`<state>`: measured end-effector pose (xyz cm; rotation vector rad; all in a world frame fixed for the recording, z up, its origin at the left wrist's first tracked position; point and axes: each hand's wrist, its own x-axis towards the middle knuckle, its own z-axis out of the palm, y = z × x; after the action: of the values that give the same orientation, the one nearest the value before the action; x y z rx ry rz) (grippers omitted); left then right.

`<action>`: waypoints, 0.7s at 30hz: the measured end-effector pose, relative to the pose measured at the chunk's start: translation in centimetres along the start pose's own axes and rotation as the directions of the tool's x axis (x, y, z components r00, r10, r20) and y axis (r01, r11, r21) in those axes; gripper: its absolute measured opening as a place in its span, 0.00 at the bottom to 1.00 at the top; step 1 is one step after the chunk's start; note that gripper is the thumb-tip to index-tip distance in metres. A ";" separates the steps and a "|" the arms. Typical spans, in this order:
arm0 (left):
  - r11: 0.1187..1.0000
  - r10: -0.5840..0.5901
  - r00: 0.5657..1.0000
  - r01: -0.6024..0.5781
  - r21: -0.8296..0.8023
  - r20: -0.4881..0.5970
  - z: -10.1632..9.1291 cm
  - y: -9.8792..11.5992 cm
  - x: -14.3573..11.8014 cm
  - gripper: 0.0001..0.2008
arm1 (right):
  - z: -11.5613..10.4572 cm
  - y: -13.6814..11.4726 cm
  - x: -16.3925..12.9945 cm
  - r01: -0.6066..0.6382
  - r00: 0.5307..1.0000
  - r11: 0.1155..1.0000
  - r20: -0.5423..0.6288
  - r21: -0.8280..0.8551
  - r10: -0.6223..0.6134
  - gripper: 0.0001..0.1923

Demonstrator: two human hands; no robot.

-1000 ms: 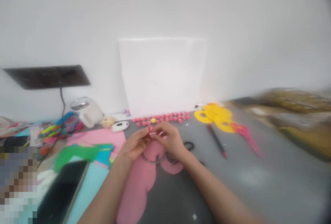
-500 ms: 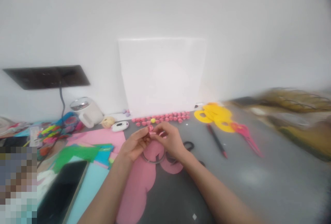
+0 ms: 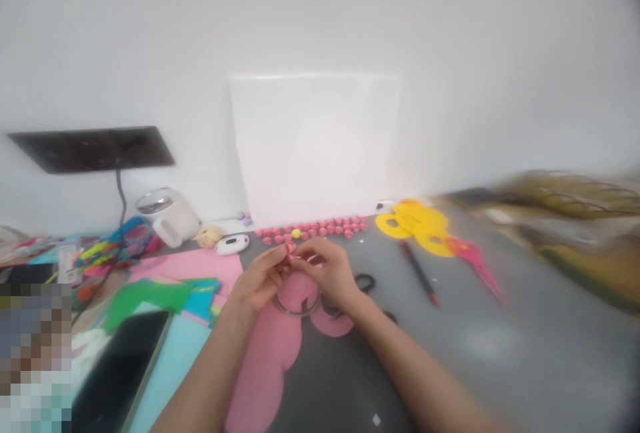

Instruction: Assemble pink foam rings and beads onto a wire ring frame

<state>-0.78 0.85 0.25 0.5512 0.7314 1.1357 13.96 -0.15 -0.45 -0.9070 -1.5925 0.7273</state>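
Observation:
Between my hands is a small rolled pink paper rose (image 3: 290, 248). The fingertips of my left hand (image 3: 263, 277) pinch it from the left. My right hand (image 3: 330, 271) is closed at its other side, thumb and forefinger meeting at its lower edge. Just behind my hands, several finished-looking pink paper roses (image 3: 330, 227) stand in rows, with one small yellow piece (image 3: 296, 233) among them. Below lies scalloped pink paper (image 3: 265, 366), and a thin ring (image 3: 299, 313) rests over it. Black scissors (image 3: 367, 281) are partly hidden by my right wrist.
A white board (image 3: 315, 146) leans on the wall. Yellow paper rings (image 3: 415, 219), a black pencil (image 3: 420, 274) and pink scissors (image 3: 477, 265) lie right. Left are a phone (image 3: 123, 373), coloured sheets (image 3: 150, 296), a white glue-gun-like device (image 3: 233, 243) and a white mug-shaped object (image 3: 173, 219).
The pink rose has turned slightly between my fingers. Both hands stay in almost the same place, and the other things have not moved.

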 end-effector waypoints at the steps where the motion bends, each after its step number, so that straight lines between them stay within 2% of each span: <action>1: 1.000 -0.001 1.000 0.001 -0.006 -0.002 0.0 0.0 0.0 0.03 | 0.1 0.1 0.0 0.025 1.000 1.000 -0.007 -0.010 -0.025 0.01; 5: 0.999 -0.010 1.000 0.009 -0.040 -0.026 0.0 0.0 0.0 0.02 | 0.3 0.3 0.0 0.085 0.995 0.995 -0.043 -0.055 -0.088 0.03; 7: 0.999 -0.009 1.000 0.008 -0.040 -0.026 0.1 0.1 0.0 0.02 | 0.2 0.2 0.0 0.029 0.999 1.000 -0.024 -0.011 -0.029 0.02; 11: 1.000 0.022 0.999 -0.022 0.022 0.024 0.0 0.4 -0.1 0.03 | -0.2 0.0 0.3 -0.161 0.984 0.975 0.098 0.153 0.147 0.07; 14: 0.997 0.036 0.998 -0.040 0.066 0.058 0.0 0.4 -0.1 0.05 | -0.4 0.0 0.4 -0.229 0.972 0.953 0.108 0.198 0.211 0.06; 21: 0.993 0.068 0.998 -0.068 0.093 0.000 0.3 0.3 -0.2 0.06 | -0.3 -0.1 0.3 -0.169 0.985 0.982 0.042 0.081 0.166 0.03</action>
<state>-0.79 0.71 0.74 0.6576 0.7759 1.1699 14.19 0.07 -0.17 -0.9785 -1.5163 0.9263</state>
